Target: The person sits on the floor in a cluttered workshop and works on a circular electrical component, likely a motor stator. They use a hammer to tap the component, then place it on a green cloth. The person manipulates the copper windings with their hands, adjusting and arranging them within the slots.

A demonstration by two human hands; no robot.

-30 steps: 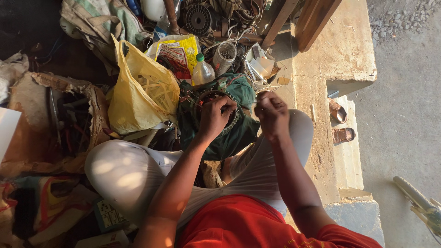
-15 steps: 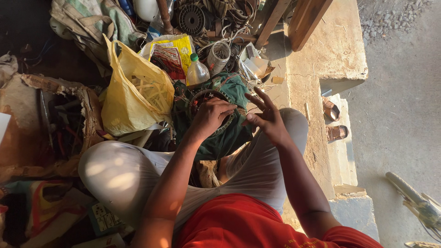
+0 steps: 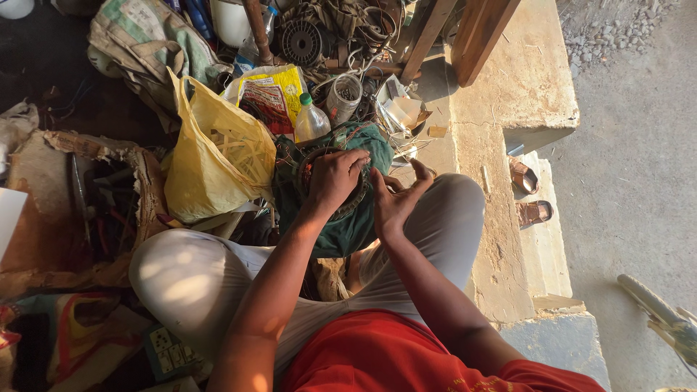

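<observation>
My left hand (image 3: 337,178) is closed over the rim of a dark round motor coil (image 3: 347,209), which lies on a green cloth (image 3: 341,236) between my knees. Just to its right is my right hand (image 3: 396,199), fingers spread and palm turned toward the coil, holding nothing. Its fingertips are close to the coil's edge; I cannot tell whether they touch it. My left hand hides most of the coil. I sit cross-legged in grey trousers and a red shirt.
A yellow plastic bag (image 3: 218,156) stands left of the cloth. Behind it are a clear bottle with a green cap (image 3: 311,120), a printed yellow packet (image 3: 270,93) and a heap of wires and motor parts (image 3: 319,36). A concrete step (image 3: 508,101) and two sandals (image 3: 528,194) are on the right.
My right hand has opened and moved left, closer to the coil and my left hand. My left hand has stayed on the coil.
</observation>
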